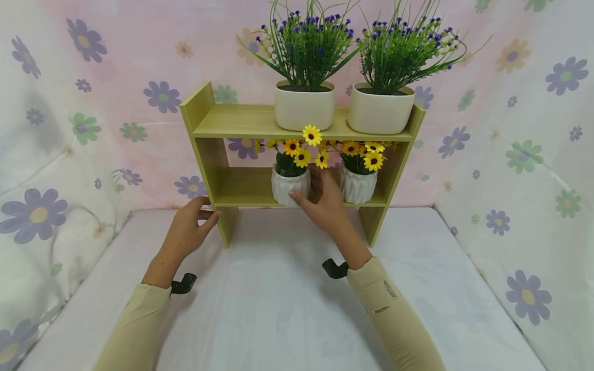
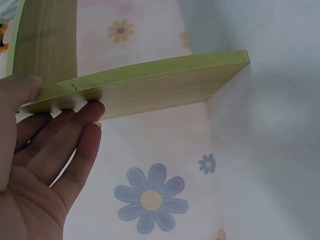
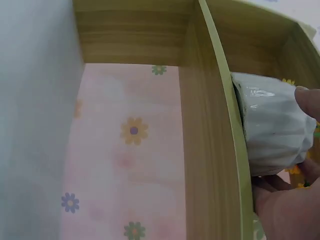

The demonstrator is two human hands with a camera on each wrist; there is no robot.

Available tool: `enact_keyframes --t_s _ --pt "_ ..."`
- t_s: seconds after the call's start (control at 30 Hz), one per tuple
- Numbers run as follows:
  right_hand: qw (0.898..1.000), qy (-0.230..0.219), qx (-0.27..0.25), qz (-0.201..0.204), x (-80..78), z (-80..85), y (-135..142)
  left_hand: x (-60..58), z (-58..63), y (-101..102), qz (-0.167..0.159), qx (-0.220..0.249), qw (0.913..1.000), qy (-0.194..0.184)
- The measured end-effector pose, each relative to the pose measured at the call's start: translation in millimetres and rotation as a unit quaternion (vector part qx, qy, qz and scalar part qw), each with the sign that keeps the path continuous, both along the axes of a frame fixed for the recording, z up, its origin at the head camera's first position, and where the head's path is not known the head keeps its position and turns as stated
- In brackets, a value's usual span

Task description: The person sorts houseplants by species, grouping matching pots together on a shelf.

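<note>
My right hand [image 1: 325, 203] grips a white ribbed flowerpot [image 1: 289, 188] with yellow artificial daisies [image 1: 302, 154]. Its thumb lies on the front of the pot; the other fingers go round the right side, partly hidden. The pot is at the front edge of the lower shelf board. In the right wrist view, the white flowerpot [image 3: 272, 125] is close against that board. My left hand [image 1: 187, 224] holds the left side panel of the wooden shelf [image 1: 204, 149]. The left wrist view shows the thumb on one side of the panel [image 2: 165, 80] and fingertips on the other.
A second white flowerpot [image 1: 358, 185] with yellow daisies stands to the right on the lower board. Two cream planters, one at left [image 1: 304, 108] and one at right [image 1: 381, 111], hold purple-flowered plants on top. The shelf stands on a white-covered table [image 1: 278, 309] before floral cloth.
</note>
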State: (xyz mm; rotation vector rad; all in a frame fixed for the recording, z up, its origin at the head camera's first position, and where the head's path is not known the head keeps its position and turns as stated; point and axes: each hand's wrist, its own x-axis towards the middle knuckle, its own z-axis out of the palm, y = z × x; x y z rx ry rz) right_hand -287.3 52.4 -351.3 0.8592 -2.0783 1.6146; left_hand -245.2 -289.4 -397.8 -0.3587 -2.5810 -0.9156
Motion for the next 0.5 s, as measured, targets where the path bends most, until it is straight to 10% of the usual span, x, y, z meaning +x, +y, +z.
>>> enact_keyframes --t_s 0.5 --pt "0.973 0.103 0.189 -0.078 47.6 -11.2 42.4 9.1 3.7 -0.7 0.017 -0.043 0.9986 0.024"
